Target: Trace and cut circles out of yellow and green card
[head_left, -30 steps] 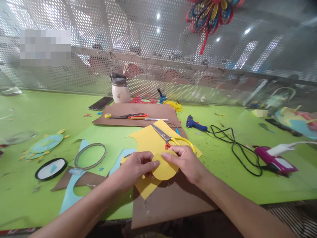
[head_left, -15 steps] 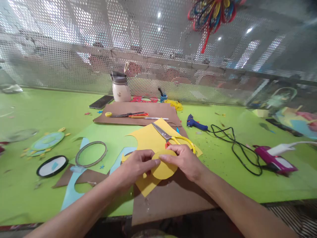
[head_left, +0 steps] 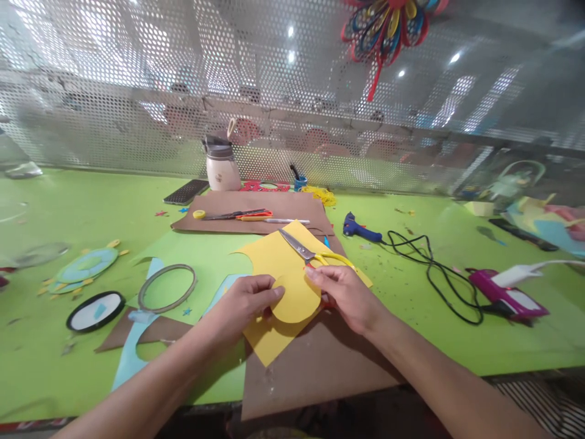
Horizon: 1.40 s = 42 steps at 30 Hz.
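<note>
The yellow paper disc (head_left: 295,299) is pinched at its left edge by the left hand (head_left: 242,305) and at its upper right by the right hand (head_left: 345,296), blending into the yellow sheet (head_left: 274,259) beneath. The scissors (head_left: 315,255) are partly hidden, blades pointing far-left.

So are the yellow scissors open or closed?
Closed, as far as it shows: the yellow scissors lie flat on the yellow paper, and the silver blades look like one single strip. The right hand hides part of the handles.
</note>
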Tool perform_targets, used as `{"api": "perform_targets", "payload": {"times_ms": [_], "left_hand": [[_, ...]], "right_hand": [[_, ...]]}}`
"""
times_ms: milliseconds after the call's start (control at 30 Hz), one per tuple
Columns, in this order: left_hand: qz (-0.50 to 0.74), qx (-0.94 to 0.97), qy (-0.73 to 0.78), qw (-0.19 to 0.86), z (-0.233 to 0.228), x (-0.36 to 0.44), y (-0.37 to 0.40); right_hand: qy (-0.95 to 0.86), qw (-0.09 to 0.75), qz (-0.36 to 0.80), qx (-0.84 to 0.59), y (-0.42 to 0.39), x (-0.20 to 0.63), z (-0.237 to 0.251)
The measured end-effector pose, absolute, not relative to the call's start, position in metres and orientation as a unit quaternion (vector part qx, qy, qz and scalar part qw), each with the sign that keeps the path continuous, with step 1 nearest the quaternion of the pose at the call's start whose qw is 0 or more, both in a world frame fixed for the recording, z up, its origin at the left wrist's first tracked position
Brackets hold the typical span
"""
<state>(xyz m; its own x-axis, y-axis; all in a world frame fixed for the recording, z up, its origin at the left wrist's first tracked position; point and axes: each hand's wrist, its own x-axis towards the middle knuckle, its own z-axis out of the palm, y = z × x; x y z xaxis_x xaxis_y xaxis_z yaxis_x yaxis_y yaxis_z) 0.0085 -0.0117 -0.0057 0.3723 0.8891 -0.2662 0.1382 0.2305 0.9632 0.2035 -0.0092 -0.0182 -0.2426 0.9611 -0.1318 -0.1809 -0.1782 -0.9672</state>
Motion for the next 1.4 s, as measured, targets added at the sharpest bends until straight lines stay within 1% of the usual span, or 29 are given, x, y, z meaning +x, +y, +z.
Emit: {"api": "perform_targets", "payload": {"times_ms": [167, 367, 567, 733, 867, 1033, 1267, 1400], "left_hand": [[0.343, 0.528, 0.460, 0.626, -0.0036, 0.0102, -0.0123], [0.310, 0.578, 0.485, 0.578, -0.0074, 0.0072, -0.0081], [0.288, 0.586, 0.495, 0.573, -0.0050, 0.0064, -0.0103], [0.312, 0.563, 0.499, 0.581, -0.0055, 0.0075, -0.0116], [0.338, 0.534, 0.475, 0.612, -0.0063, 0.0086, -0.0101], [0.340, 0.527, 0.471, 0.620, -0.0092, 0.0111, -0.0077], [0.346, 0.514, 0.481, 0.621, -0.0101, 0.0087, -0.0083], [0.350, 0.520, 0.468, 0.623, -0.0092, 0.0088, -0.0089]], "right_hand": [[-0.464, 0.457, 0.623, -0.433, -0.0117, 0.2018, -0.0179], [-0.484, 0.467, 0.602, -0.431, -0.0129, 0.2018, -0.0171], [-0.485, 0.484, 0.594, -0.421, -0.0091, 0.2017, -0.0223], [-0.497, 0.464, 0.613, -0.402, -0.0106, 0.2005, -0.0236], [-0.509, 0.442, 0.623, -0.398, -0.0136, 0.1999, -0.0240], [-0.530, 0.419, 0.624, -0.392, -0.0142, 0.1991, -0.0264], [-0.535, 0.439, 0.591, -0.414, -0.0122, 0.1997, -0.0262], [-0.548, 0.433, 0.584, -0.413, -0.0125, 0.1995, -0.0250]]}}
